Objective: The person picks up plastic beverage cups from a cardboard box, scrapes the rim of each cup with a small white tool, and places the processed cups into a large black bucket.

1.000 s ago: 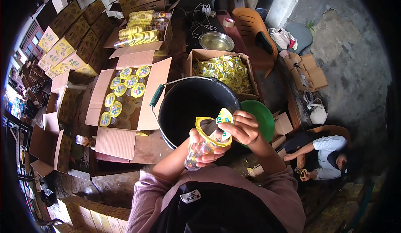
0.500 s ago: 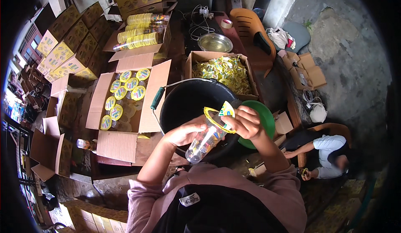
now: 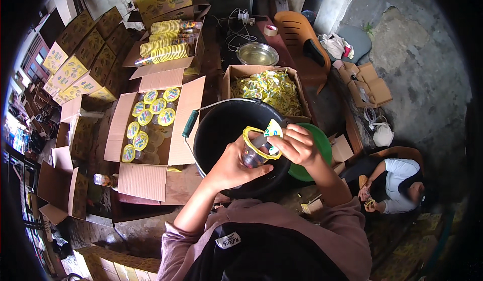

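Observation:
My left hand point(image 3: 232, 166) is closed round a clear plastic cup point(image 3: 250, 154) with a yellow rim, over a black bucket point(image 3: 216, 125) with a green-gripped handle. My right hand point(image 3: 297, 145) pinches the yellow-and-white lid point(image 3: 273, 131), which stands partly peeled up from the cup's rim. A dark strip by the lid is too small to make out. A green basin point(image 3: 317, 157) sits right of the bucket. Behind it is a carton of crumpled yellow film pieces point(image 3: 264, 85). At left an open carton point(image 3: 122, 115) holds several lidded cups point(image 3: 168, 116).
Stacked cartons point(image 3: 75, 64) and nested cups point(image 3: 171, 54) are at back left. A steel bowl point(image 3: 257, 54), tape roll point(image 3: 270, 30), cables and orange chair point(image 3: 297, 34) are at back. Open boxes lie on both sides. A co-worker point(image 3: 397, 180) sits at lower right, holding something small.
My left hand first shifted its grip, then swung up round the cup's near side, tilting it more upright and hiding much of it. My right hand stays on the lid, slightly farther right.

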Demonstrator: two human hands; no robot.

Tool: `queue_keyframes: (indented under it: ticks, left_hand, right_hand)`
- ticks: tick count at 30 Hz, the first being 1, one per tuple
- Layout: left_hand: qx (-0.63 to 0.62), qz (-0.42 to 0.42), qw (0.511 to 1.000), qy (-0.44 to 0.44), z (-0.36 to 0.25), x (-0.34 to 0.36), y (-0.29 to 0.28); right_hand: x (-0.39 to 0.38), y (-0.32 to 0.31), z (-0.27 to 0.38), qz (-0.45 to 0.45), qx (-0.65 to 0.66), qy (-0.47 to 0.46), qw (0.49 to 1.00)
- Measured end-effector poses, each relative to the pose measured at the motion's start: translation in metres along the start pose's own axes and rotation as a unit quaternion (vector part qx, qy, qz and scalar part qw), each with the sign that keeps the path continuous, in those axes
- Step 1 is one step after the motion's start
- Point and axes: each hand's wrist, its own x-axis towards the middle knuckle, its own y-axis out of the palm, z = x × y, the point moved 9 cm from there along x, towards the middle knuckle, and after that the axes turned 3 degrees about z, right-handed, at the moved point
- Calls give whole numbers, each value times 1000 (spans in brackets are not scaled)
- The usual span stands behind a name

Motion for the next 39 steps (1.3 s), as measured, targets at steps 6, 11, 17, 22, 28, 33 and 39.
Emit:
queue_keyframes:
  ticks: [6,11,17,22,28,33,39]
  left_hand:
    - [-29,68,997,-17,8,2,9]
    - [-88,95,991,-43,13,2,13]
    - [-159,148,976,-33,22,2,23]
    - [-262,158,951,-47,24,3,29]
    - [-363,211,900,-114,33,-1,43]
    - [-446,257,852,-91,36,-5,54]
    - [-519,271,801,-122,38,-10,61]
  right_hand:
    - [-1,-4,-5,-24,31,17,999]
    - [-5,-3,-6,-42,56,35,997]
    - [-9,-4,-6,-51,73,54,995]
    - [-11,-5,-6,-50,88,69,993]
    - [-12,-7,-5,-49,94,72,992]
    - [-15,-8,-3,-60,100,77,990]
    - [-15,-10,-2,-73,107,81,988]
